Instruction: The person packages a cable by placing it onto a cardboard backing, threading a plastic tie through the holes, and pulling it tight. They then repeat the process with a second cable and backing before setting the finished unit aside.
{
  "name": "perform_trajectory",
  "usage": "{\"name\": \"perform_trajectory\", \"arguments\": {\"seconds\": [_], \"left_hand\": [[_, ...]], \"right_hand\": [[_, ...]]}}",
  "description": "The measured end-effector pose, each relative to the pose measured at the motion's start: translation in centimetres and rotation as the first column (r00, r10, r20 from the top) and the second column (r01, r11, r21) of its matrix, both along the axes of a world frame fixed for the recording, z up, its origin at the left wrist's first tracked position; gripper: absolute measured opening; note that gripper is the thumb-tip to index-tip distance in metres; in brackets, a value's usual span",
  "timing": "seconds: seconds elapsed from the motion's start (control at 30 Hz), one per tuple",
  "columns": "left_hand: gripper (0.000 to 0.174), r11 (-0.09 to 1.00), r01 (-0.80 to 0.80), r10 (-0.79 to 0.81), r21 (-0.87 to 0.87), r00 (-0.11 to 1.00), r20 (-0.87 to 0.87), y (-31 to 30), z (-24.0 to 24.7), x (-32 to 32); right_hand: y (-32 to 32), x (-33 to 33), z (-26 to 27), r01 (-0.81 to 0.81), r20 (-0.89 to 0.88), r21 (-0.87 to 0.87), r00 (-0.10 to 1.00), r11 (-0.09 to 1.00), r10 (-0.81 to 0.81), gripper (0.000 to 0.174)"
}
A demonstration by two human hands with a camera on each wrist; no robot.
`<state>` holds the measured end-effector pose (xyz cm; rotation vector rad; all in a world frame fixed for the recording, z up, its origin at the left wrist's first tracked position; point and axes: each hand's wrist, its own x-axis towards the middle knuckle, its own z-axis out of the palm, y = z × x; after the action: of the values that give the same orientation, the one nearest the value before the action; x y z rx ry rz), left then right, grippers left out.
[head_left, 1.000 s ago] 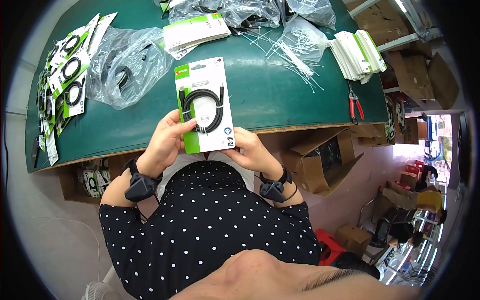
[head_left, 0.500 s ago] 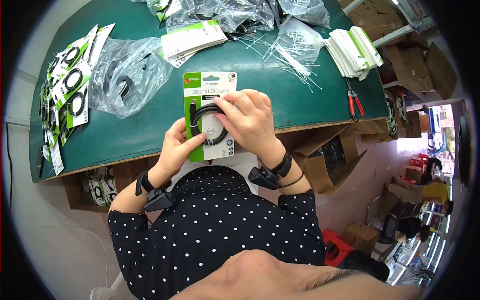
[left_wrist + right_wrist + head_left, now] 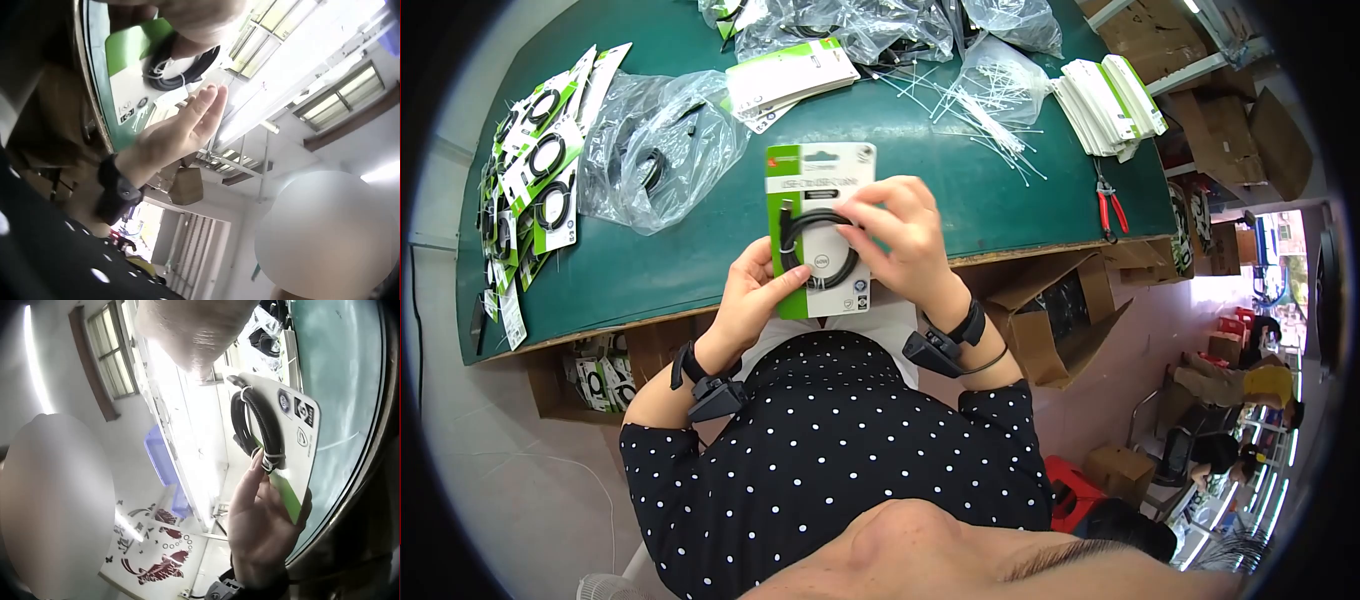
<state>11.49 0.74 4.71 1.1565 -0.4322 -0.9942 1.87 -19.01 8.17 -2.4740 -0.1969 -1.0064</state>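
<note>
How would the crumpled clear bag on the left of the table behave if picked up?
The clear bag will probably be floppy, as its thin film lies wrinkled and slack. It looks light for its size: mostly film, with a little black cable inside, which may shift when lifted.

Widest pass: tabletop (image 3: 1010,220) strip from the right hand (image 3: 900,235) over to the red-handled cutters (image 3: 1111,210). Loose cable ties (image 3: 1000,130) bound it on the far side. Left side is tight: clear plastic bag (image 3: 665,165) sits near the held card (image 3: 822,285), packaged cables (image 3: 535,185) crowd behind it. Straight ahead, room runs up to the middle card stack (image 3: 795,75); bagged cables (image 3: 850,30) block beyond. Right card stack (image 3: 1105,110) blocks the far right corner.
</note>
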Motion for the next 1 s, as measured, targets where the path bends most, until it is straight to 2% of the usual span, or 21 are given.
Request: {"name": "perform_trajectory", "arguments": {"seconds": [0.1,0.13,0.17,0.2,0.23,0.27,0.37,0.43,0.57,0.67,0.77,0.8,0.83,0.87,1.0], "left_hand": [[0.037,0.997,-0.081,0.081,0.009,0.993,-0.082,0.1,0.6,0.4],[0.036,0.993,-0.120,0.121,0.016,0.985,-0.124,0.1,0.8,0.5],[0.036,0.993,-0.118,0.119,0.014,0.986,-0.119,0.0,0.8,0.5],[0.034,0.991,-0.131,0.131,0.008,0.987,-0.094,-0.1,0.7,0.5],[0.032,0.990,-0.142,0.142,0.003,0.987,-0.070,-0.2,0.6,0.4],[0.030,0.988,-0.154,0.154,-0.001,0.987,-0.048,-0.2,0.5,0.4],[0.026,0.988,-0.141,0.146,0.059,0.985,-0.095,-0.2,0.1,1.1],[0.024,0.987,-0.140,0.149,0.082,0.982,-0.115,0.0,-0.1,1.5],[0.019,0.987,-0.158,0.159,0.015,0.986,-0.058,0.4,-0.2,1.9],[0.018,0.988,-0.154,0.155,0.012,0.981,-0.115,0.6,0.6,2.2],[0.017,0.981,-0.192,0.196,0.044,0.972,-0.128,1.6,0.1,3.4],[0.017,0.977,-0.205,0.212,0.067,0.966,-0.145,2.5,0.2,4.3],[0.017,0.967,-0.248,0.254,0.062,0.960,-0.119,3.6,0.5,5.4],[0.017,0.938,-0.344,0.346,0.039,0.932,-0.105,4.5,1.0,6.9],[0.022,0.777,-0.623,0.614,-0.096,0.782,-0.104,8.3,4.6,14.7]], "right_hand": [[0.5,-0.3,-0.2,0.304,0.176,0.238,0.920,0.922,-0.349,0.029],[0.9,-0.4,-0.6,0.301,0.183,0.237,0.920,0.924,-0.347,0.029],[1.5,-0.7,-1.5,0.246,-0.018,0.465,0.963,0.850,-0.269,0.028],[2.2,-0.8,-2.4,0.228,-0.191,0.668,0.973,0.709,-0.133,0.027],[2.7,-0.8,-3.1,0.249,-0.317,0.821,0.947,0.514,0.047,0.027],[3.0,-0.7,-3.5,0.251,-0.316,0.822,0.948,0.511,0.043,0.027],[4.0,-0.2,-4.3,0.214,-0.339,0.849,0.922,0.484,0.187,0.025],[4.3,-0.1,-4.3,0.196,-0.318,0.858,0.929,0.475,0.190,0.025],[4.9,0.5,-4.2,0.179,-0.280,0.876,0.945,0.447,0.171,0.026],[5.1,1.1,-4.3,0.189,-0.274,0.877,0.952,0.441,0.137,0.026],[4.4,2.2,-5.1,0.094,-0.254,0.874,0.924,0.476,0.285,0.021],[4.6,2.4,-4.2,0.082,-0.237,0.904,0.914,0.420,0.331,0.019],[4.7,2.3,-3.4,0.080,-0.224,0.928,0.900,0.364,0.373,0.017],[4.6,2.4,-3.4,0.046,-0.204,0.929,0.892,0.367,0.404,0.017],[3.8,2.4,-4.0,0.113,-0.279,0.912,0.874,0.393,0.397,0.015]]}}
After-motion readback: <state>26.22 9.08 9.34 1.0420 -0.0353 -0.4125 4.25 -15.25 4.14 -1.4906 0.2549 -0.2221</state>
